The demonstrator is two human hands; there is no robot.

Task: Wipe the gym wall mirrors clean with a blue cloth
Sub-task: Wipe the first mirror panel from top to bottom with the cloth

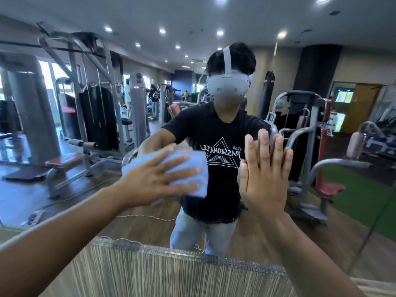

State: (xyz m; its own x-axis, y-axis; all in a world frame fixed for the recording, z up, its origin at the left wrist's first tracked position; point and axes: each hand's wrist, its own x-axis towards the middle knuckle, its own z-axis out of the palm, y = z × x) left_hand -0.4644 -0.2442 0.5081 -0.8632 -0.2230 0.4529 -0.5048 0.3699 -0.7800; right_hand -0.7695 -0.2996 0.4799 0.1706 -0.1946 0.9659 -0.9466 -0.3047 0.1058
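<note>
A large wall mirror (90,129) fills the view and reflects the gym and me. My left hand (158,181) lies flat with spread, straight fingers on a folded blue cloth (199,166), pressing it against the glass near the middle. My right hand (263,176) is flat on the mirror just to the right of the cloth, fingers straight and pointing up, touching its own reflection. Part of the cloth is hidden under my left hand.
A striped wood-grain ledge (171,275) runs below the mirror at the bottom of the view. Weight machines, benches and a green mat appear only as reflections in the glass. A vertical mirror seam (377,219) shows at the right.
</note>
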